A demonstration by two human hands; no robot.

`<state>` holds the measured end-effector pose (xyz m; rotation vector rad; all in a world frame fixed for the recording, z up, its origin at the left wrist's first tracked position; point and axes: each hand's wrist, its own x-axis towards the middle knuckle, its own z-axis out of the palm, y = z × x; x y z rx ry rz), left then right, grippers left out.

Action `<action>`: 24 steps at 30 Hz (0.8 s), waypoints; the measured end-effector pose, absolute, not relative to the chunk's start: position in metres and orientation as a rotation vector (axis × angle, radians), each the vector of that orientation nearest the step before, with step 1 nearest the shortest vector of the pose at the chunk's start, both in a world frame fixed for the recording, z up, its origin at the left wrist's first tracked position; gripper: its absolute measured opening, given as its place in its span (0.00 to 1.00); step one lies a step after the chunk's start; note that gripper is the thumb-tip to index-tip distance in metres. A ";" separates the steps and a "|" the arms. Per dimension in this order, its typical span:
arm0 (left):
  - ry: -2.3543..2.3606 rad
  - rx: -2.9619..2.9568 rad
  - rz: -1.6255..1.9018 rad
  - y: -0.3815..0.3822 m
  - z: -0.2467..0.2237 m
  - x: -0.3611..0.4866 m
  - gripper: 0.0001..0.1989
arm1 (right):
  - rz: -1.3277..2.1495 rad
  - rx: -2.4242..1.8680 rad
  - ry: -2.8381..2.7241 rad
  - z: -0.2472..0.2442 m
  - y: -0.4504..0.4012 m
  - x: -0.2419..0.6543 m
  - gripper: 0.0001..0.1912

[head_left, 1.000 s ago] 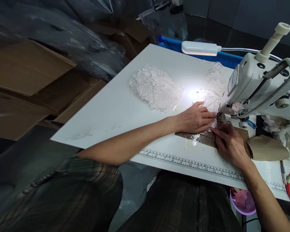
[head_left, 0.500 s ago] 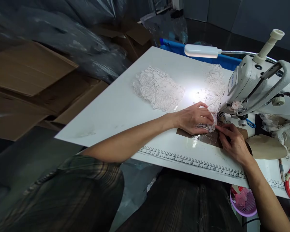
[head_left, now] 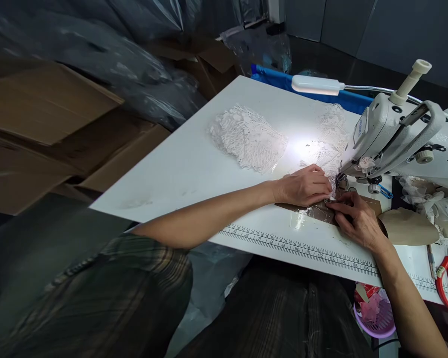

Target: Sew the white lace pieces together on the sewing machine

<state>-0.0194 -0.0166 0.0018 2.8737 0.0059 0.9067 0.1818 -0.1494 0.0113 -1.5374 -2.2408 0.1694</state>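
Right hand [head_left: 359, 221] has shifted toward the left hand [head_left: 306, 187], both touching the lace [head_left: 331, 155] beside the sewing machine [head_left: 373, 132], whether pinching I cannot tell; likely light, limp and snag-prone, it's best held flat near its edges

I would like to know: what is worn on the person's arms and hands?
The left hand and the right hand are without gloves, and no watch shows on either wrist. The left sleeve is dark plaid, greenish with tan stripes, and ends near the elbow. No right sleeve shows.
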 end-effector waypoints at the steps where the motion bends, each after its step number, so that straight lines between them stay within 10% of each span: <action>1: -0.016 2.892 0.862 -0.017 0.001 -0.020 0.13 | 0.179 -1.530 -2.245 0.011 -0.149 0.182 0.17; 24: 0.403 2.775 0.698 0.001 0.007 -0.024 0.12 | 0.252 -1.619 -2.136 0.008 -0.146 0.182 0.19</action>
